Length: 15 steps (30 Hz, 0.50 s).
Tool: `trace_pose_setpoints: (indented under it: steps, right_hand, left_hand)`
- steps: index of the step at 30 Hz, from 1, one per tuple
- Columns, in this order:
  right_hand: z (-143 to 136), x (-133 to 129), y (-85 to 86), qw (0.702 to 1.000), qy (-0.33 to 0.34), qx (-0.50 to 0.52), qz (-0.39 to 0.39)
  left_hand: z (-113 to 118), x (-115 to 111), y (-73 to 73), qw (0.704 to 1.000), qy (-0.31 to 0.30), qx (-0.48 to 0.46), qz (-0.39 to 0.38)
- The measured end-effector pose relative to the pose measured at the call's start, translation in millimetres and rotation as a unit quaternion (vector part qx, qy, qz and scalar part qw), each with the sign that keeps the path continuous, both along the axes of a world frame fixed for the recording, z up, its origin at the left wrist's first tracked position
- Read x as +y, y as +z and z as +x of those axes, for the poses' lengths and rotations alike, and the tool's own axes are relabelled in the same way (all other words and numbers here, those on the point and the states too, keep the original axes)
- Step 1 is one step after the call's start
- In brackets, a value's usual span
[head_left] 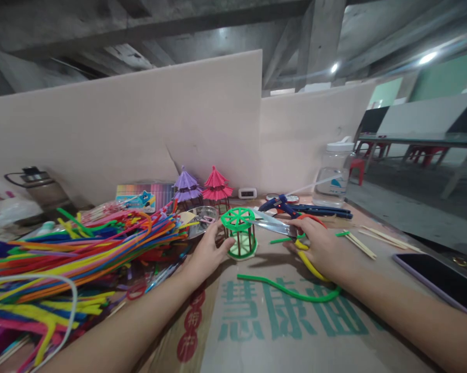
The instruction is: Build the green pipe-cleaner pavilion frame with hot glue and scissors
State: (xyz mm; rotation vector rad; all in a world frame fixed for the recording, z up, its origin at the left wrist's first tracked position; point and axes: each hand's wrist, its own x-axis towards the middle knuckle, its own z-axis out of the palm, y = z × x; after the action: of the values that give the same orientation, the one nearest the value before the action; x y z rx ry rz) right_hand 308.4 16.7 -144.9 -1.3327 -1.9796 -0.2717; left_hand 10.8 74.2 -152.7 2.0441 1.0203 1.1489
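My left hand grips the side of a small round pavilion frame, its fingers partly hidden behind it. Green pipe cleaner lines the frame's spoked top and its base, with brown posts between them. In my right hand is a pair of scissors with yellow and orange handles. The blades point left, their tips at the edge of the green top; whether they touch it I cannot tell. A long green pipe cleaner curves across the cardboard in front, and a short green piece lies under the scissors.
Colourful pipe cleaners heap up on the left. Behind stand a purple model roof, a pink one and a glue gun. To the right are a water bottle, thin sticks and a phone.
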Motion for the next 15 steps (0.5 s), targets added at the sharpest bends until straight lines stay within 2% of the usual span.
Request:
trace_pose_setpoints:
  steps: [4,7,12,15]
  right_hand:
    - [3.5,7.2,-3.0,0.998,-0.037,0.053,-0.021]
    - [5.8,12.8,-5.5,0.993,-0.056,0.094,-0.031]
    - [6.8,15.4,-6.9,0.99,-0.062,0.12,-0.042]
    - [6.8,13.9,-6.6,0.991,-0.06,0.106,-0.047]
  left_hand:
    - [1.3,2.0,-2.4,0.997,-0.036,-0.045,-0.045]
    - [0.6,1.8,-3.4,0.995,-0.065,-0.041,-0.066]
    - [-5.6,4.4,-6.6,0.998,-0.046,-0.025,-0.044]
    - [-7.1,5.3,-6.8,0.997,-0.054,-0.019,-0.046]
